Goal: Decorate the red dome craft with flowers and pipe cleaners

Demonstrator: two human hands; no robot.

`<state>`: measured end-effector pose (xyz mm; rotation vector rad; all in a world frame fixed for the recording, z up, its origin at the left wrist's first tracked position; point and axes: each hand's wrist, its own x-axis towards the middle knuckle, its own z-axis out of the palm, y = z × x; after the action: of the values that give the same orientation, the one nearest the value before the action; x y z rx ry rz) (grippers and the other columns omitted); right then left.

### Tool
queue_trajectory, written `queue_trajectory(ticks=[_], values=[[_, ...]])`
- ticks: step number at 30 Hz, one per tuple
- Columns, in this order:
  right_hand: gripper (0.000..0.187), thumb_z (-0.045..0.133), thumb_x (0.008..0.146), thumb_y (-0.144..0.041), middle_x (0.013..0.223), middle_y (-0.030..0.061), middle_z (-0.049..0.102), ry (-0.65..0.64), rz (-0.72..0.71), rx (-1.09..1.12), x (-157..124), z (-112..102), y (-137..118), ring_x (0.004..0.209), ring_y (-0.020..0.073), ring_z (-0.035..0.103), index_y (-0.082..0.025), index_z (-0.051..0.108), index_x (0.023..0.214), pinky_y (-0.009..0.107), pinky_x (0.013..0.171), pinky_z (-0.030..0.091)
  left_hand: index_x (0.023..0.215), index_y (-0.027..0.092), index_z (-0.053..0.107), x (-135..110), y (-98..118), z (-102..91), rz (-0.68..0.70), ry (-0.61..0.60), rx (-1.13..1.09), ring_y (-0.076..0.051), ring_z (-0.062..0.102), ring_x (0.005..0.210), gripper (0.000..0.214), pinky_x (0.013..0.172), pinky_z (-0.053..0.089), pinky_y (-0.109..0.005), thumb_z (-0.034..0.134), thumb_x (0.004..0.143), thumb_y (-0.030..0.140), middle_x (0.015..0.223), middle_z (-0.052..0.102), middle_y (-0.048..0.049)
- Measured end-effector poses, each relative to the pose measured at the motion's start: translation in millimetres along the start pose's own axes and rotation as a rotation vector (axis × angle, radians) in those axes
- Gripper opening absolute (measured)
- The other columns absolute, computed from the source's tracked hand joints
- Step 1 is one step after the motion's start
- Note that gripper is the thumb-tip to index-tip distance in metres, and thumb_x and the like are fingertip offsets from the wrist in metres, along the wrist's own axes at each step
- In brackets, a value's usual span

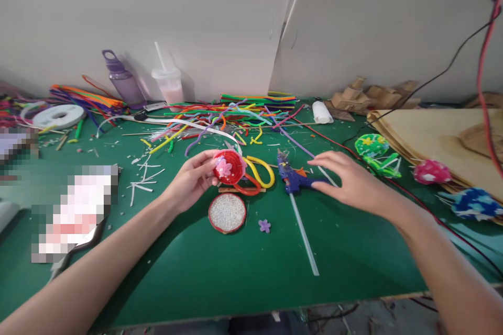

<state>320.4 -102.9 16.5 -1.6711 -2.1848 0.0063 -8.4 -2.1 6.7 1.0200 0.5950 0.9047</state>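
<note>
Between the clamped fingers of the left hand [192,177] sits a red ornament [237,163] with a pink flower [223,167]; by the right hand [356,182], its fingers apart, lies a blue glue gun [291,179], contact unclear.

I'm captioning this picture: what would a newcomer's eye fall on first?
Probably the bright red piece with its pink flower, held in the left hand near the middle. Next, perhaps, the heap of colourful pipe cleaners towards the back of the green table, then the blue glue gun by the open right hand.
</note>
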Motion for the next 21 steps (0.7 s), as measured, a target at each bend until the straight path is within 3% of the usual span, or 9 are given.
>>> queue_trajectory(ticks=[3,8,12,15,18,21], values=[[0.054,0.058,0.082,-0.044,0.122,0.0127,0.053,-0.12,0.018,-0.068,-2,9,-4,0.114,0.0309,0.048,-0.018,0.049,0.128,0.048,0.097,0.041,0.098,0.012,0.065,0,0,0.6,0.002,0.007,0.003,-0.004,0.05,0.054,0.018,0.046,0.046,-0.012,0.063,0.08,0.015,0.073,0.059,-0.0021],[0.033,0.054,0.085,-0.036,0.109,0.0109,0.055,-0.179,-0.004,-0.019,9,24,-3,0.107,0.0281,0.049,-0.019,0.056,0.113,0.046,0.094,0.042,0.098,0.012,0.065,0,1,0.4,0.003,0.024,0.018,-0.004,0.05,0.054,0.019,0.046,0.046,-0.013,0.064,0.079,0.016,0.075,0.059,-0.0018],[0.025,0.054,0.084,-0.037,0.105,0.0103,0.055,-0.098,-0.017,0.107,9,28,5,0.101,0.0267,0.049,-0.019,0.056,0.102,0.045,0.091,0.042,0.099,0.012,0.065,0,1,0.3,0.002,0.021,0.024,-0.004,0.051,0.054,0.02,0.046,0.046,-0.013,0.065,0.079,0.016,0.075,0.059,-0.0018],[0.029,0.054,0.084,-0.039,0.104,0.0102,0.057,0.015,0.094,0.262,6,27,11,0.096,0.0261,0.053,-0.019,0.053,0.105,0.043,0.086,0.045,0.098,0.012,0.066,0,0,0.9,0.003,0.014,0.03,-0.005,0.051,0.054,0.019,0.046,0.046,-0.013,0.065,0.079,0.016,0.074,0.059,-0.0019],[0.035,0.052,0.084,-0.043,0.107,0.0088,0.06,0.083,0.232,0.519,6,19,11,0.093,0.0242,0.057,-0.021,0.051,0.111,0.039,0.082,0.046,0.096,0.012,0.066,0,0,1.5,0.004,0.006,0.025,-0.005,0.052,0.054,0.018,0.046,0.046,-0.013,0.065,0.079,0.017,0.074,0.059,-0.0019],[0.031,0.052,0.085,-0.045,0.105,0.008,0.061,0.096,0.273,0.823,7,5,6,0.084,0.021,0.059,-0.021,0.055,0.105,0.035,0.075,0.048,0.097,0.012,0.065,0,0,1.5,0.0,0.005,0.022,-0.005,0.052,0.055,0.019,0.047,0.046,-0.013,0.065,0.079,0.017,0.074,0.061,-0.0023]])
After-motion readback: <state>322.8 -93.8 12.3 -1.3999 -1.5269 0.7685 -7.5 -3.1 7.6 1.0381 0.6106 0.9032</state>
